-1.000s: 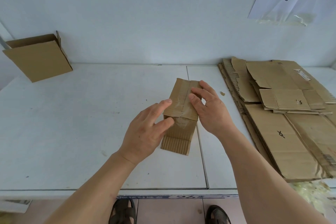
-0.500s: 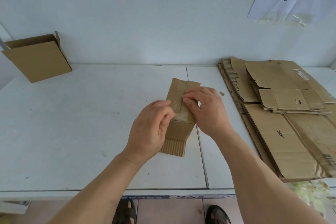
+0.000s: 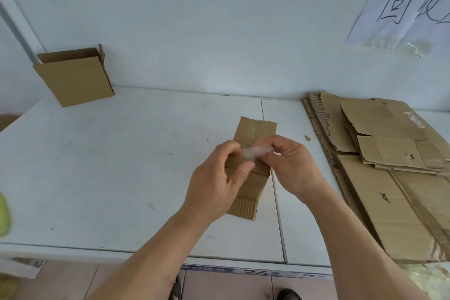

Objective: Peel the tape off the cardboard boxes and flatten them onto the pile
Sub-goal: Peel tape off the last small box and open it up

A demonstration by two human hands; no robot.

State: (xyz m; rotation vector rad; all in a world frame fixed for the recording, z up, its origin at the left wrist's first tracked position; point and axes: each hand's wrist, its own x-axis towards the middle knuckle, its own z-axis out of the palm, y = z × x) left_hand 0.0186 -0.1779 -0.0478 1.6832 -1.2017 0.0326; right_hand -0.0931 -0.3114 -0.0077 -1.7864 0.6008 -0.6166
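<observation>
Small flattened cardboard box (image 3: 253,168) lies on tabletop (image 3: 121,165) left of the pile (image 3: 379,178); both hands' fingers pinch a clear tape wad (image 3: 254,152) above it; light, sticky, crumples easily; pinch firmly.

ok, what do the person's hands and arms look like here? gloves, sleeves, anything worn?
Both are bare. The left hand and right hand have no gloves, and no rings show on the fingers. No watch or band at either wrist. Both forearms are uncovered up to the bottom edge of the frame, so no sleeve is in view. No markings are visible on them.
</observation>
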